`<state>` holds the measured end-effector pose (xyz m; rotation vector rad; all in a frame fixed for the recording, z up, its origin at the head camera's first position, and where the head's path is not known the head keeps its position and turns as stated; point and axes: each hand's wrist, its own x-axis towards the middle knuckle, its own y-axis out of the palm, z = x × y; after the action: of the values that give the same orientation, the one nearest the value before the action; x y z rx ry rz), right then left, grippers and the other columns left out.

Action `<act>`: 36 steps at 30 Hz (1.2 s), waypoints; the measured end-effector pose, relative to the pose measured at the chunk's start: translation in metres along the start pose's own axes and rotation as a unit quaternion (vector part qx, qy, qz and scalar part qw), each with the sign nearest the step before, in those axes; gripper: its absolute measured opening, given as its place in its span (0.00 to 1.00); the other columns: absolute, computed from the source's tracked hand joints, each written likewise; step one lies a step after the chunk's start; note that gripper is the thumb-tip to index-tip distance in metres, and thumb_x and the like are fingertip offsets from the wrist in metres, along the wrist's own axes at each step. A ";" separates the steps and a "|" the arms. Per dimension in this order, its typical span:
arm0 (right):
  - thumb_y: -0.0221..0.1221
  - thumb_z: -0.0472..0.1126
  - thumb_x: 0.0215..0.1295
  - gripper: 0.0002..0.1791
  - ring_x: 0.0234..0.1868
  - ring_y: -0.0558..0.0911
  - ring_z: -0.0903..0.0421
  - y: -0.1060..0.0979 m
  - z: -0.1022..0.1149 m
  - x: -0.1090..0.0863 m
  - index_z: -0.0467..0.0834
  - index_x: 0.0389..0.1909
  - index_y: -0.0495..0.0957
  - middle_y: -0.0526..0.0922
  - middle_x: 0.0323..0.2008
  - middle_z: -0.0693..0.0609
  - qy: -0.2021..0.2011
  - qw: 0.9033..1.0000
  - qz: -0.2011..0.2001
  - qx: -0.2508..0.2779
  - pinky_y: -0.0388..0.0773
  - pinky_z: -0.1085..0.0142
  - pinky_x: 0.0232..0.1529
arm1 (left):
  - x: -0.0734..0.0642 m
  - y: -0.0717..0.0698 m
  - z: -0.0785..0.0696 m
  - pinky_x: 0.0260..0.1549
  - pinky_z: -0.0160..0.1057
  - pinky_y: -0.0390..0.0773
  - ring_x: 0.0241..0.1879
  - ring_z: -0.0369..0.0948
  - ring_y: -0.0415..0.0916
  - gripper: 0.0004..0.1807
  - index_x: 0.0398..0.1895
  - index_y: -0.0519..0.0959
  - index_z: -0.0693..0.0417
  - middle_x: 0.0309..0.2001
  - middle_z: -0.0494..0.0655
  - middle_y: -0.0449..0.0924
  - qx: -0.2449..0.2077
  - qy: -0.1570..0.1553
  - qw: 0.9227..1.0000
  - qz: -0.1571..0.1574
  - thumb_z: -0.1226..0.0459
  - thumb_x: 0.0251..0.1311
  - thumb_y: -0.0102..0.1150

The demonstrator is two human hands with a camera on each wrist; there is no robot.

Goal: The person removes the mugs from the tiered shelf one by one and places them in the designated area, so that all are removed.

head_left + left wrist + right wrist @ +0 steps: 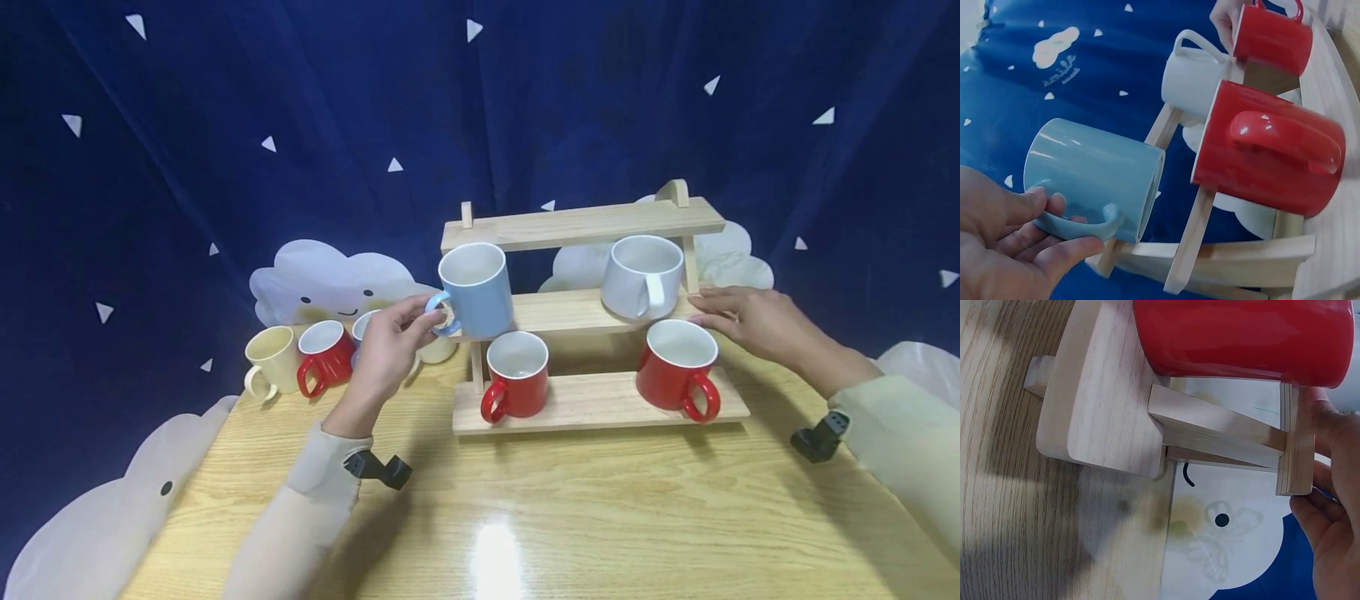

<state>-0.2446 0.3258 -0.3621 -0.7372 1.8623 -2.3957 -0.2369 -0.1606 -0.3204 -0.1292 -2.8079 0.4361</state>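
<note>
My left hand (391, 342) holds a light blue mug (480, 287) by its handle, fingers and thumb around the handle in the left wrist view. The mug is upright at the left end of the middle board of a wooden shelf rack (562, 313); whether its base bears on the board I cannot tell. My right hand (757, 321) grips the right end of that board, thumb and fingers on either side in the right wrist view. A white mug (632, 279) stands on the board's right part. Below, two red mugs (527, 392) (667, 379) stand on the lowest board.
Left of the rack, a cream mug (279, 362), a red-and-white mug (333, 354) and other partly hidden mugs stand on the wooden table (600, 508). The rack's top board (577, 225) holds no mug. A dark blue curtain (360, 108) hangs behind.
</note>
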 end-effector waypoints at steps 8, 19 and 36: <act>0.66 0.47 0.62 0.24 0.58 0.74 0.33 0.000 0.002 -0.001 0.39 0.55 0.80 0.78 0.56 0.35 -0.003 1.000 -0.004 0.001 0.68 0.35 0.55 | -0.016 -0.022 0.006 0.39 0.32 0.82 0.44 0.47 0.82 0.16 0.53 0.81 0.62 0.45 0.60 0.83 0.016 -0.012 0.999 -0.033 0.64 0.65 0.62; 0.66 0.50 0.62 0.24 0.57 0.75 0.34 0.007 0.000 -0.001 0.37 0.53 0.82 0.79 0.54 0.34 -0.006 0.999 -0.035 -0.005 0.69 0.37 0.55 | -0.038 -0.047 0.014 0.39 0.31 0.82 0.42 0.41 0.82 0.18 0.55 0.80 0.61 0.46 0.58 0.83 0.030 -0.024 0.998 -0.058 0.63 0.65 0.62; 0.66 0.53 0.61 0.25 0.57 0.75 0.35 0.009 -0.002 0.000 0.38 0.52 0.82 0.80 0.53 0.35 0.012 0.999 -0.038 0.000 0.69 0.35 0.54 | -0.066 -0.062 0.041 0.45 0.33 0.80 0.45 0.39 0.82 0.16 0.54 0.76 0.71 0.51 0.67 0.79 -0.008 -0.057 0.996 -0.066 0.69 0.67 0.58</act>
<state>-0.2477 0.3247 -0.3704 -0.7961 1.8771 -2.4593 -0.1888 -0.2400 -0.3563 0.0799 -2.9105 0.4015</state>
